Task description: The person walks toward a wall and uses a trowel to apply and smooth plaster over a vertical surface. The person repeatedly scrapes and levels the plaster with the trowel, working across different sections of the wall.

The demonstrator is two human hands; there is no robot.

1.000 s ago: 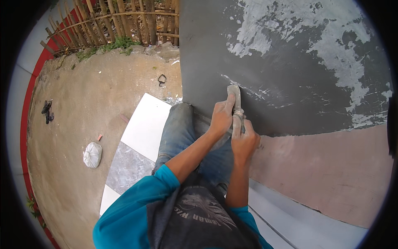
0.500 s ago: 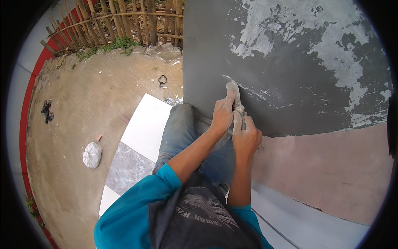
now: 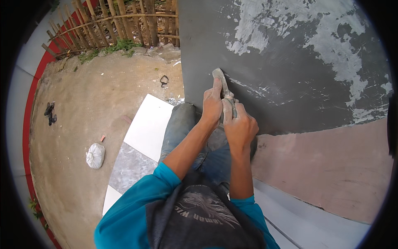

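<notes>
Both hands are on a dusty scraper (image 3: 224, 85) with a narrow, round-tipped blade. My right hand (image 3: 241, 125) is closed around its handle. My left hand (image 3: 212, 103) grips farther up, its thumb laid along the blade. The blade tip rests against a dark grey coated surface (image 3: 203, 54), just left of a thin streak of pale scratches. Larger rough white patches (image 3: 336, 45) show through the grey at the upper right. Grey-white dust covers the fingers of both hands, and the fingers hidden under the tool cannot be made out.
A pinkish bare strip (image 3: 319, 162) borders the grey surface on the near side. White and grey marbled tiles (image 3: 132, 164) lie left of my knee. On the dirt ground are a tied white bag (image 3: 95, 156) and dark sandals (image 3: 50, 113). A bamboo fence (image 3: 137, 20) stands beyond.
Both hands and the scraper have moved left and slightly up across the grey surface. The blade has passed to the left end of the pale scratches, with the grip unchanged.
</notes>
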